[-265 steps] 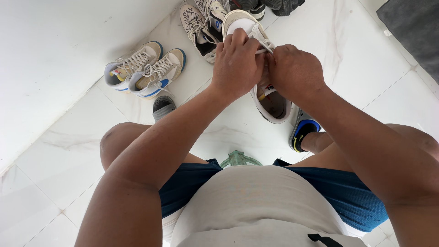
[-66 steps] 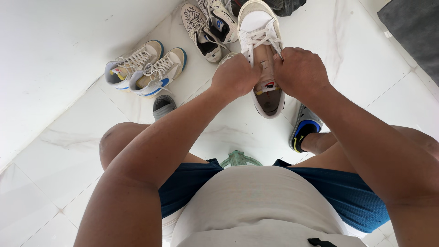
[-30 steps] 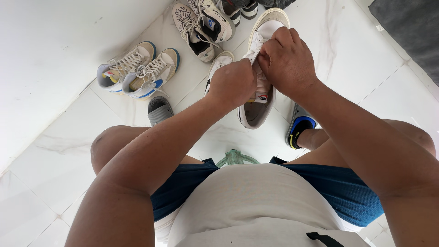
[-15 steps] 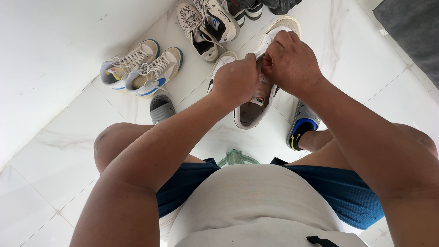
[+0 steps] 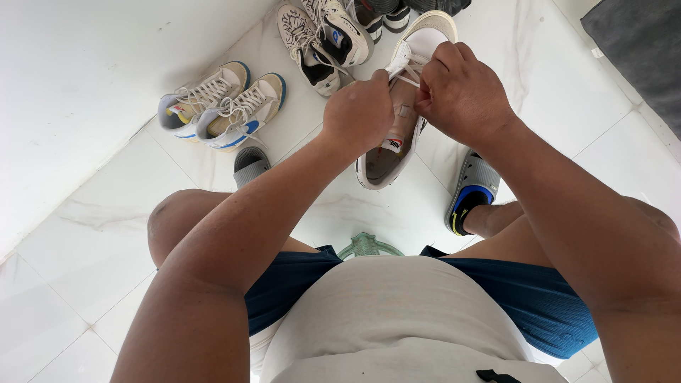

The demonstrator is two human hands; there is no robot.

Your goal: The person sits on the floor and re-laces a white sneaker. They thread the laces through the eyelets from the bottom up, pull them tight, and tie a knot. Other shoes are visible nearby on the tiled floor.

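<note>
Person seated over a white marble-tile floor (image 5: 92, 213), white wall (image 5: 85, 57) at left, grey mat (image 5: 642, 50) in the top right corner. White shirt and blue shorts (image 5: 298, 284) fill the lower frame, with a green stool edge (image 5: 365, 245) showing between the knees.

Held up between both hands: a white sneaker (image 5: 401, 120), toe pointing away, opening toward the camera, above the floor in front of the knees. Left hand (image 5: 358, 113) is closed against the shoe's left side with fingers curled around the laces; exact pinch hidden behind the knuckles. Right hand (image 5: 461, 92) is closed over the upper right side, fingertips pinching a white lace (image 5: 401, 67) near the toe end.

On the floor: pair of cream-and-blue high-tops (image 5: 220, 106) by the wall, pair of black-and-white patterned sneakers (image 5: 323, 39) just beyond the held shoe, darker shoes (image 5: 383, 10) at the top edge. Grey slide (image 5: 250, 164) on the left foot, grey-blue slide (image 5: 472, 191) on the right foot.
</note>
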